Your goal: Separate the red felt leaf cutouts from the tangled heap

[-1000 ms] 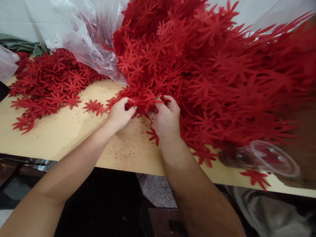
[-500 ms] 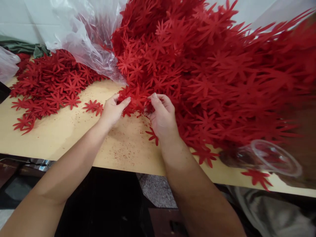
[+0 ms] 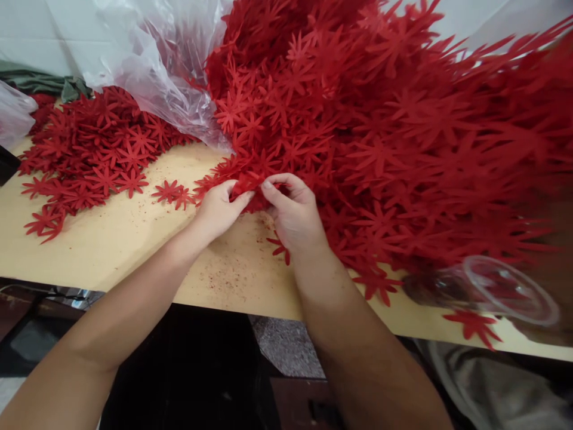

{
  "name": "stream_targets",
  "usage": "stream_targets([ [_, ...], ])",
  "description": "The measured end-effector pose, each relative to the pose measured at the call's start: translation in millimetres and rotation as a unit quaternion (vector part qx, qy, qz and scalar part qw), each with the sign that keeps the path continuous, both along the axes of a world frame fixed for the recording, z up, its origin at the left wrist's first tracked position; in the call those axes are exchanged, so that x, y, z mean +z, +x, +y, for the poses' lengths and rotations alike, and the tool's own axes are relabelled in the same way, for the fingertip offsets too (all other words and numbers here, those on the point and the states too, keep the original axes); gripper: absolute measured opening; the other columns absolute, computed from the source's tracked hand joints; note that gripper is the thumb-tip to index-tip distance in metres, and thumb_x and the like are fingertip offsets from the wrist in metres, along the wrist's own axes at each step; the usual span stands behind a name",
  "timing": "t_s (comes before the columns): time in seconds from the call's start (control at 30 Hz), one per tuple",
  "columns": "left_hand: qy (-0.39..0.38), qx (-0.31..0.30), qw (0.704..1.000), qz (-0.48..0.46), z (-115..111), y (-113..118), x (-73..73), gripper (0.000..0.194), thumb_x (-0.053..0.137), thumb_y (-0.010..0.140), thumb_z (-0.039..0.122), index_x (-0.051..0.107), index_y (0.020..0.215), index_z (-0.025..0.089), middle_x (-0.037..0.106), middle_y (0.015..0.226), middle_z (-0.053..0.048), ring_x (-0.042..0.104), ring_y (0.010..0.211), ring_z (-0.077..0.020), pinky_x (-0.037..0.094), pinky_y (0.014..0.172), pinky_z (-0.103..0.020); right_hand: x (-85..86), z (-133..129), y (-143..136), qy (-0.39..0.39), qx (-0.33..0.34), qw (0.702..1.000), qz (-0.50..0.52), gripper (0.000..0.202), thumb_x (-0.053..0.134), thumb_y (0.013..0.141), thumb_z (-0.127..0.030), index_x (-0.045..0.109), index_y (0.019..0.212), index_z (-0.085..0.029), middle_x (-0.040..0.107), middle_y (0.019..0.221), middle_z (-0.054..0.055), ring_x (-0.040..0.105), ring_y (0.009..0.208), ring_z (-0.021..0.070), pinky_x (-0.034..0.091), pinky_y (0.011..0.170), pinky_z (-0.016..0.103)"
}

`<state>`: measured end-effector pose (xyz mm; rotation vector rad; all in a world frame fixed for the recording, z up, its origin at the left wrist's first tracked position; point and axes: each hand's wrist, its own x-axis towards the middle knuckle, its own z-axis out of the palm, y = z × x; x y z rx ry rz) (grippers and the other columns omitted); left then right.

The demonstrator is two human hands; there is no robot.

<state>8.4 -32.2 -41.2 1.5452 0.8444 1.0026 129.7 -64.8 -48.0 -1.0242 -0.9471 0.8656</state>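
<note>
Both hands meet at the front edge of a large heap of red flower-shaped cutouts (image 3: 376, 155). My left hand (image 3: 224, 206) pinches a red flower cutout (image 3: 247, 184) between thumb and fingers. Close beside it, my right hand (image 3: 293, 209) has thumb and forefinger pressed together at the right side of the same cutout. The fingertips nearly touch, and they partly hide the piece against the red heap behind. A single red cutout (image 3: 281, 248) lies on the table just under my right wrist.
A smaller pile of red cutouts (image 3: 98, 155) lies at the left. Behind it is a clear plastic bag (image 3: 170, 77). A clear plastic cup (image 3: 474, 289) lies on its side at the right. Red crumbs dot the pale table (image 3: 147, 257), whose front edge runs below my forearms.
My left hand has moved right, closer to my right hand. The right hand has stayed nearly in place, its thumb and forefinger now at the cutout. The view has shifted slightly.
</note>
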Motion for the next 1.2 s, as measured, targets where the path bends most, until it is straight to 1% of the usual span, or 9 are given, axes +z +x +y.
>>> stream_targets([
  [0.13,0.005,0.015,1.0,0.022,1.2,-3.2,3.2,0.008,0.055,0.077,0.021,0.057,0.078,0.013,0.057,0.069,0.001,0.05,0.066,-0.0098,0.043,0.073,-0.029,-0.8,1.3,1.6,0.001,-0.038,0.999,0.007,0.022,0.075,0.059,-0.037,0.059,0.065,-0.024,0.054,0.064,-0.006,0.049,0.06,0.0069,0.046,0.062,0.024],
  [0.27,0.011,0.021,0.999,0.023,3.9,-5.7,-0.2,0.012,0.054,0.079,0.025,0.057,0.081,0.014,0.061,0.077,-0.002,0.053,0.072,-0.0117,0.043,0.077,-0.03,1.3,0.3,1.4,0.009,-0.044,0.999,-0.002,0.022,0.07,0.065,-0.042,0.059,0.071,-0.025,0.057,0.071,-0.004,0.053,0.064,0.0085,0.049,0.067,0.027],
  [0.37,0.012,0.027,0.999,0.032,5.0,-6.4,-3.7,0.018,0.054,0.08,0.032,0.056,0.079,0.014,0.061,0.075,-0.002,0.052,0.07,-0.0119,0.043,0.076,-0.03,4.2,-1.6,0.4,-0.001,0.006,1.0,0.009,0.027,0.069,0.064,-0.048,0.061,0.076,-0.026,0.059,0.077,-0.003,0.055,0.069,0.0089,0.05,0.068,0.026],
  [0.5,0.015,0.027,0.998,0.059,2.8,-6.4,-4.2,0.028,0.055,0.079,0.041,0.051,0.067,0.016,0.049,0.062,0.002,0.044,0.061,-0.0099,0.041,0.067,-0.028,4.4,-3.4,-4.4,-0.051,0.089,0.995,0.003,0.036,0.074,0.056,-0.051,0.061,0.078,-0.025,0.057,0.071,-0.004,0.05,0.061,0.0072,0.044,0.054,0.022],
  [0.63,-0.02,0.049,0.996,0.07,-2.2,-5.0,-1.3,0.031,0.055,0.078,0.042,0.047,0.063,0.016,0.044,0.059,0.004,0.038,0.057,-0.0086,0.037,0.062,-0.027,4.1,-4.7,-7.7,-0.071,0.115,0.991,0.012,0.036,0.078,0.051,-0.046,0.06,0.072,-0.024,0.054,0.064,-0.006,0.045,0.055,0.0052,0.039,0.049,0.02],
  [0.77,-0.064,0.003,0.998,-0.007,-6.6,-1.2,1.5,0.028,0.048,0.083,0.04,0.051,0.071,0.015,0.051,0.067,0.001,0.046,0.065,-0.009,0.039,0.071,-0.028,5.0,-3.8,-6.3,-0.049,0.085,0.994,0.043,0.033,0.081,0.049,-0.041,0.06,0.067,-0.024,0.054,0.063,-0.007,0.046,0.056,0.0052,0.041,0.054,0.02],
  [0.93,-0.052,-0.029,0.998,-0.031,-8.5,2.7,3.8,0.009,0.056,0.078,0.021,0.053,0.074,0.014,0.056,0.073,0.002,0.049,0.07,-0.0073,0.04,0.077,-0.026,-0.3,2.0,-2.5,-0.017,0.014,0.998,0.053,0.027,0.078,0.053,-0.034,0.056,0.065,-0.023,0.054,0.066,-0.006,0.049,0.061,0.0058,0.045,0.063,0.022],
  [1.1,-0.053,-0.04,0.998,0.007,-13.5,1.4,7.7,0.015,0.059,0.076,0.029,0.054,0.073,0.015,0.051,0.06,0.005,0.043,0.055,-0.0052,0.037,0.058,-0.022,-6.5,7.1,3.2,-0.011,-0.059,0.996,0.068,0.025,0.073,0.059,-0.033,0.051,0.067,-0.023,0.054,0.069,-0.006,0.051,0.062,0.007,0.048,0.066,0.024],
  [1.2,-0.044,-0.029,0.999,0.01,-14.7,-0.2,7.3,0.025,0.057,0.078,0.036,0.051,0.064,0.016,0.041,0.052,0.007,0.035,0.048,-0.0042,0.03,0.05,-0.021,-7.3,8.0,5.1,-0.003,-0.059,0.996,0.063,0.027,0.073,0.059,-0.035,0.05,0.068,-0.023,0.055,0.072,-0.005,0.053,0.065,0.0075,0.049,0.069,0.025],
])
